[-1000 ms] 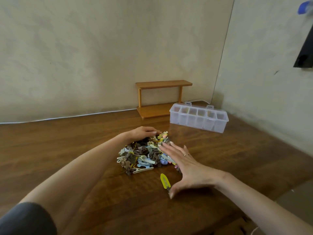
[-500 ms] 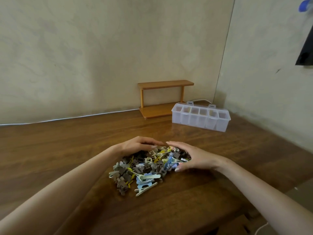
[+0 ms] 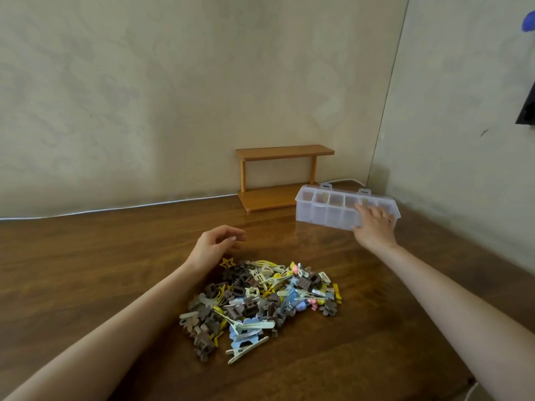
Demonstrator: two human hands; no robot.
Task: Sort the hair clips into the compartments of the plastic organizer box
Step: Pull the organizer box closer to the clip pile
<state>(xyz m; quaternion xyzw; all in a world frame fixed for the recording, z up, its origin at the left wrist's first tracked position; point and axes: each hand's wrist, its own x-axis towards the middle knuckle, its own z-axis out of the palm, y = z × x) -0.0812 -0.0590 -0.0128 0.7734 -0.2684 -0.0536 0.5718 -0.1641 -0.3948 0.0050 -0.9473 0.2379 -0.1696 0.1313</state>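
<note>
- Reaching across the bench (image 3: 86, 270), the right grip (image 3: 375, 224) lies on the plastic organizer box (image 3: 327, 209). Its fingers are spread over the near wall at the right end, up to the rim. I see no fingers curled round the box, so I take this as an open hand laid on it, not a firm hold.
- Likely reason: the box sits at the far right of the bench, well apart from the hair clips (image 3: 260, 302). A hand on that end suits drawing it nearer before sorting starts.
- The left grip (image 3: 215, 246) is loosely curled and holds nothing. It sits just beyond the far-left edge of the heap, with the forearm running along the heap's left side. My guess is that it stays there to keep the pile together, or to be ready for the first pick.
- The clips are all in one loose heap at mid-bench, near the person. None shows in the box, so sorting has not begun.
- Look of the clips: a tangle of small brown claw types, long pale snap clips in cream and light blue, yellow ones including a star outline, and a few pink bits. They overlap and probably snag on one another.
- The box is cloudy, translucent plastic with a single row of compartments open at the top. They look empty. Two tabs stand up at the back rim.
- A small wooden shelf (image 3: 283, 175) stands against the wall behind, just left of the box.
</note>
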